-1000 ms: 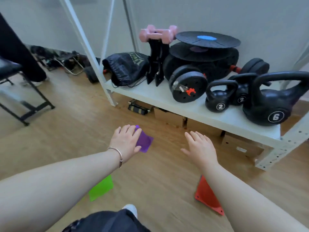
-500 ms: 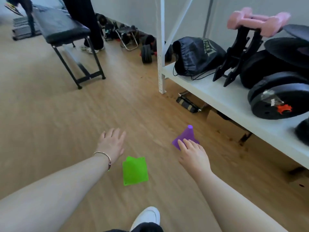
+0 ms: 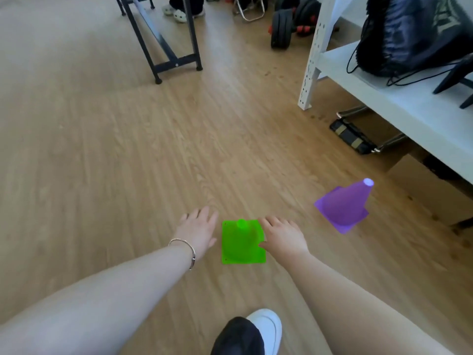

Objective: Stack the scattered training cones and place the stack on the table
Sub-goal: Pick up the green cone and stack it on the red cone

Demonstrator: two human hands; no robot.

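Observation:
A bright green training cone stands upright on the wooden floor, seen almost from above. My left hand, with a thin bracelet on the wrist, hovers just left of it, fingers apart and holding nothing. On the cone's right side, my right hand has spread fingers and overlaps the edge of the square base; I cannot tell whether it touches. A purple cone stands upright further right, near the white shelf. No red cone is in view.
A white metal shelf with a black drawstring bag runs along the right. A black bench frame stands at the back, with dumbbells and another person's shoes behind it. My own white shoe is at the bottom.
The view has swung left and down, so the red cone and the kettlebells have left the frame. Both hands have moved from around the purple cone to either side of the green one.

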